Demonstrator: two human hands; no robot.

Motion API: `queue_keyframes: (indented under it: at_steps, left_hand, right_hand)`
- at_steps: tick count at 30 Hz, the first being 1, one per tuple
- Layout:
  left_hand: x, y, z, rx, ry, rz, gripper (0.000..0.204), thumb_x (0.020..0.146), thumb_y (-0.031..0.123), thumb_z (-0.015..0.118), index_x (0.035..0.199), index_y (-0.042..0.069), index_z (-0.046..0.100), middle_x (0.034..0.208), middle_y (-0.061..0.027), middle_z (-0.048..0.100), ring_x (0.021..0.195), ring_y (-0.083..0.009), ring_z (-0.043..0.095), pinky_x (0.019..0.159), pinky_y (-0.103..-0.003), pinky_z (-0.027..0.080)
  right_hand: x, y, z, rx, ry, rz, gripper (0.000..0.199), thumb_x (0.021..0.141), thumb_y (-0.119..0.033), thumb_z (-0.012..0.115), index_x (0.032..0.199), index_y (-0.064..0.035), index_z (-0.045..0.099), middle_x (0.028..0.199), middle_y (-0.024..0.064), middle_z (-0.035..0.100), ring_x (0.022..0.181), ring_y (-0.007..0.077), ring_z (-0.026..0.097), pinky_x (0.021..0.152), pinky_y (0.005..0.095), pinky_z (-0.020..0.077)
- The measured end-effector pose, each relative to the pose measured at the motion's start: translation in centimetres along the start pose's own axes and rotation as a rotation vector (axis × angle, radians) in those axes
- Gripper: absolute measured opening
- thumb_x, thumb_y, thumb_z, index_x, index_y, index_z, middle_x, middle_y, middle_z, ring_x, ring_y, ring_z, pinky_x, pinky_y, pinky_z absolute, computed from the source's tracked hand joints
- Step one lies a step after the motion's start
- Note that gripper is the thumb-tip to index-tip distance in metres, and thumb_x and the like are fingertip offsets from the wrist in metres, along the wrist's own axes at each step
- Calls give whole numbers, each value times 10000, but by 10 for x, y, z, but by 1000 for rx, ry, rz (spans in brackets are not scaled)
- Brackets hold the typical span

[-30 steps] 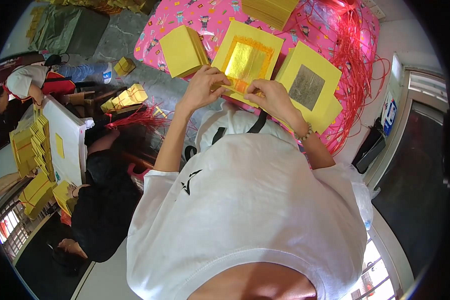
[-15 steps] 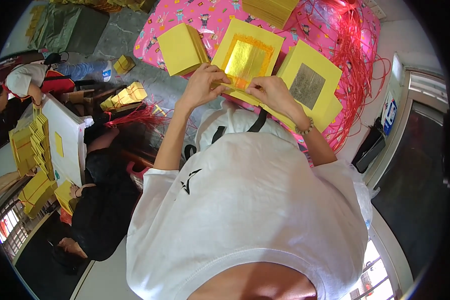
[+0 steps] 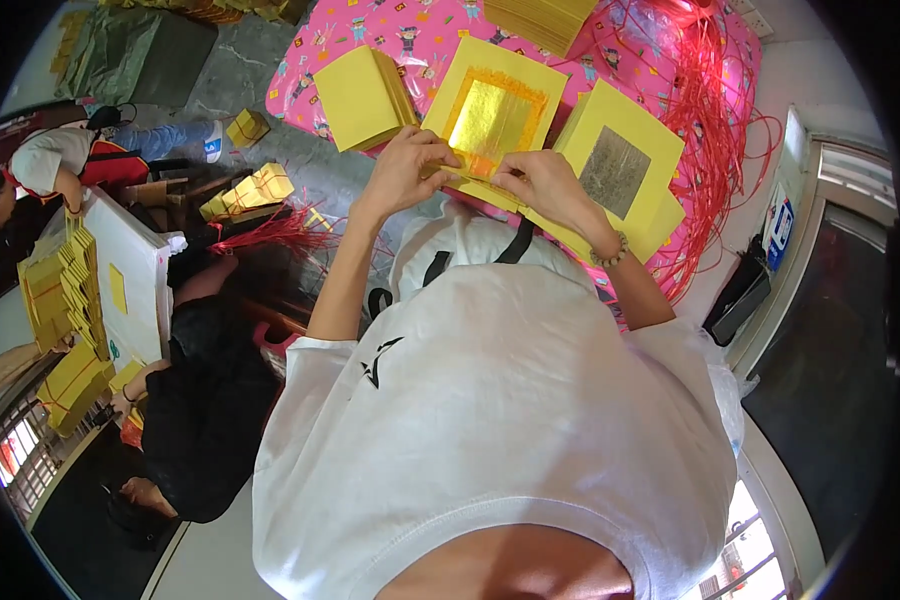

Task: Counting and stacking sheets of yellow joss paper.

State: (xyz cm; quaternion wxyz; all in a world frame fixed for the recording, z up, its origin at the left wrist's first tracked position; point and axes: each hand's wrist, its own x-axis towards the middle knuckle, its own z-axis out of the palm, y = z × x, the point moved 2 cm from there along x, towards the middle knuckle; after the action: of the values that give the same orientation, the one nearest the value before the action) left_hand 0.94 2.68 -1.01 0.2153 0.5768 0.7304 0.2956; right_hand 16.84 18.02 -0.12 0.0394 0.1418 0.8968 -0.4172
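Since the earlier frames, a co-worker's hand [image 3: 132,385] at far left has shifted over a yellow bundle beside a white tabletop [image 3: 135,270], and the person's right hand [image 3: 550,188] has edged slightly away from the body. Farther right, beyond the floor, a surface [image 3: 305,75] with a pink printed cover begins, carrying a stack of plain yellow paper [image 3: 362,98]. Just below that stack's near corner is the left hand [image 3: 407,170], its thumb and forefinger pinching the near edge of the foil-marked yellow paper [image 3: 492,108] toward its left end. This paper lies in front of both hands, reaching away from the fingers, with a gold foil patch [image 3: 478,122] ringed in orange (the patch's near end comes almost down to the fingertips). At the right end of the same edge, the right hand's fingers are pressed together on the paper, well short of its far edge; the exact contact is partly hidden. To the right lies another yellow pile [image 3: 660,150] topped with a dull silver square [image 3: 615,172], and beyond it red strings [image 3: 705,150] trail over the cover.
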Motion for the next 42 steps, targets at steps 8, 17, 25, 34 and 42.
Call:
queue_keyframes:
  at_steps: [8,17,25,34,42]
  left_hand:
    - [13,23,-5,198,-68,64,264,702,268,729,916,127,664,916,-75,586,925,-270,516,839,-379,399]
    - [39,28,-20,214,19,142,198,739,117,646,933,84,663,813,-103,616,770,-270,576,674,-394,473]
    - [41,31,-39,-461,14,-164,285,865,191,632,1058,-18,615,932,-82,666,817,-180,618,739,-294,484]
    - [47,33,-9,-877,108,-185,335,852,156,653,1131,-5,561,1009,-46,621,913,-110,571,821,-280,465]
    - [53,25,13,-296,599,-8,546,768,127,717,1202,23,403,1141,-142,532,989,-253,575,868,-351,457]
  right_hand:
    - [4,-14,-10,-133,59,-104,203,846,-218,598,819,-18,619,716,154,605,676,325,599,599,412,451]
    - [-6,-36,-50,131,354,-58,304,802,-225,688,988,-20,560,950,122,598,901,242,605,748,357,485]
    - [9,12,-23,966,629,-76,798,748,-112,754,1336,-14,223,1349,149,346,1265,252,377,965,384,437]
    - [22,11,-16,1060,325,-126,764,748,-51,734,1358,-37,275,1297,98,438,1207,208,444,990,350,406]
    - [23,21,-3,763,413,-58,547,780,-35,695,1252,-3,421,1172,89,554,1051,159,554,904,302,457]
